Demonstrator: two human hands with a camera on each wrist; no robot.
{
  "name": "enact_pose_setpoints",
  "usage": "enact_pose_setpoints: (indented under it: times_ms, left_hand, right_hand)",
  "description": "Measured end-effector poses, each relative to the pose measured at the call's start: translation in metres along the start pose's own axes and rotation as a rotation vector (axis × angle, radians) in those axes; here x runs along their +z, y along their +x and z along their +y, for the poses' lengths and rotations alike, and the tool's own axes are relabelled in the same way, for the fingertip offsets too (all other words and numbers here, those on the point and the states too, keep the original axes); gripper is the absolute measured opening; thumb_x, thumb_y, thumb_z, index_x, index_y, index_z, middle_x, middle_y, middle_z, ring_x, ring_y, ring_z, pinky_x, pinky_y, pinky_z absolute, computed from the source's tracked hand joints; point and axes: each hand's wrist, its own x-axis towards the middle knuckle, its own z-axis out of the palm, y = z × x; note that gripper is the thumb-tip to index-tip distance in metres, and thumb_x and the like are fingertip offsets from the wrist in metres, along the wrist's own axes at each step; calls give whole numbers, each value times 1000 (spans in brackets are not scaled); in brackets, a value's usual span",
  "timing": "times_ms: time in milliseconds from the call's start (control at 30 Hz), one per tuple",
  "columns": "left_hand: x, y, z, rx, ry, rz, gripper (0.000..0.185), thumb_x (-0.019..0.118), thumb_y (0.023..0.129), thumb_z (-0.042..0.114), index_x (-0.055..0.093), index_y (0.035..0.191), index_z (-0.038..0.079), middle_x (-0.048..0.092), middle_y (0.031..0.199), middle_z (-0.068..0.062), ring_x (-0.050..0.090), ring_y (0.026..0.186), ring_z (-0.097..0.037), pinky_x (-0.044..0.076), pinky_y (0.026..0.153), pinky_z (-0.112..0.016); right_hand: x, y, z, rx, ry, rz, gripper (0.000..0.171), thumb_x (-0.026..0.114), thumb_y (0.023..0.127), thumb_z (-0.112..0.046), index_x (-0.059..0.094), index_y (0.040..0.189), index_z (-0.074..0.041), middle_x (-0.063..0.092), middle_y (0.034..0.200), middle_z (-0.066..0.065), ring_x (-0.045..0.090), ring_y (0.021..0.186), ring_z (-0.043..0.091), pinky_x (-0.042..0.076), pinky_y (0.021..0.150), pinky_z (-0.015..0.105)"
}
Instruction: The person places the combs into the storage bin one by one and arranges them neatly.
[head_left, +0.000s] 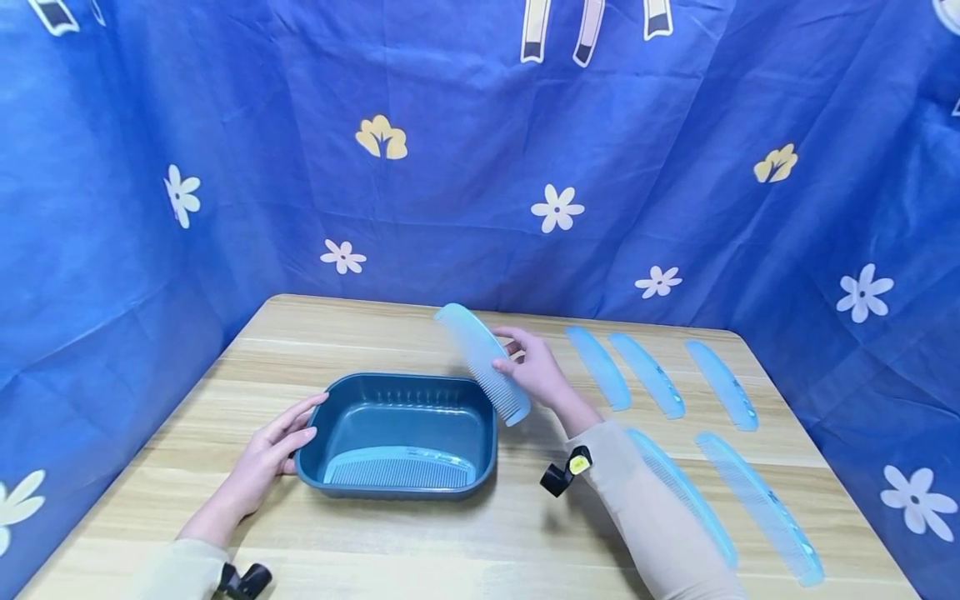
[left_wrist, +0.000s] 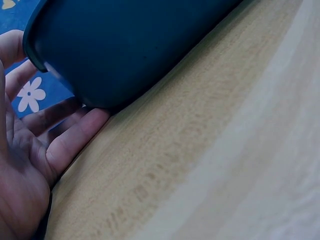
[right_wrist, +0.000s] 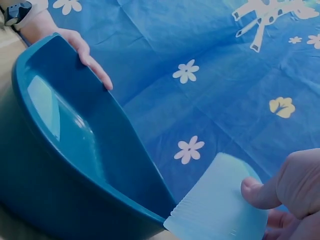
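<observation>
A teal plastic basin (head_left: 396, 492) sits on the wooden table, with a light blue comb (head_left: 401, 468) lying inside along its near wall. My left hand (head_left: 274, 443) rests against the basin's left end, thumb and index fingertips at the rim. Seen from the left wrist, its extended fingers (left_wrist: 80, 137) touch the outer wall low down. Over the basin's right rim, my right hand (head_left: 531, 367) pinches a second light blue comb (head_left: 480, 360), tilted with its teeth facing left. The right thumb (right_wrist: 260, 194) presses on the flat face of that comb (right_wrist: 215, 205).
Several more light blue combs (head_left: 723, 385) lie on the table (head_left: 390, 550) at the right, two of them near the right forearm (head_left: 660, 517). A blue patterned cloth (head_left: 465, 167) hangs behind and along both sides of the table.
</observation>
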Motion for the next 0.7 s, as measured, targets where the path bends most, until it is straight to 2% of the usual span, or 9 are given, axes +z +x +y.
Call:
enact_pose_setpoints:
  times_ms: [100,200,467,533,700]
  left_hand:
    - [0,0,-1,-2,1,2,48,44,99,16,33,145,16,29,138,-23,56,103,-6,55,66,-39]
    - [0,0,-2,2,1,7,48,44,99,16,33,145,16,28,139,-22,55,104,-5,55,65,-39]
    - [0,0,-2,9,-6,10,48,45,99,15,33,145,15,36,134,-6,55,104,-5,55,64,-39]
    - [0,0,-1,9,-8,9,48,45,99,15,33,145,15,35,135,-7,55,104,-5,55,64,-39]
    - [0,1,-1,7,3,5,48,45,99,16,33,145,15,29,140,-20,50,108,0,55,65,-38]
  right_hand:
    - [5,0,-1,-32,7,-30,45,68,79,7,59,122,-3,62,88,13,58,79,20,51,64,28]
    - [11,1,-4,-69,20,-63,46,68,79,7,59,123,-3,62,91,13,58,78,19,50,64,27]
    - [23,-4,-17,-91,30,-199,45,65,84,3,55,127,-5,60,96,17,57,67,21,49,64,26]
    - [24,-8,-27,-104,30,-221,44,64,84,4,55,126,-1,60,96,19,58,67,24,49,64,26]
    - [34,-8,-24,-104,12,-236,44,65,84,2,56,126,-5,61,94,14,57,66,19,49,63,25]
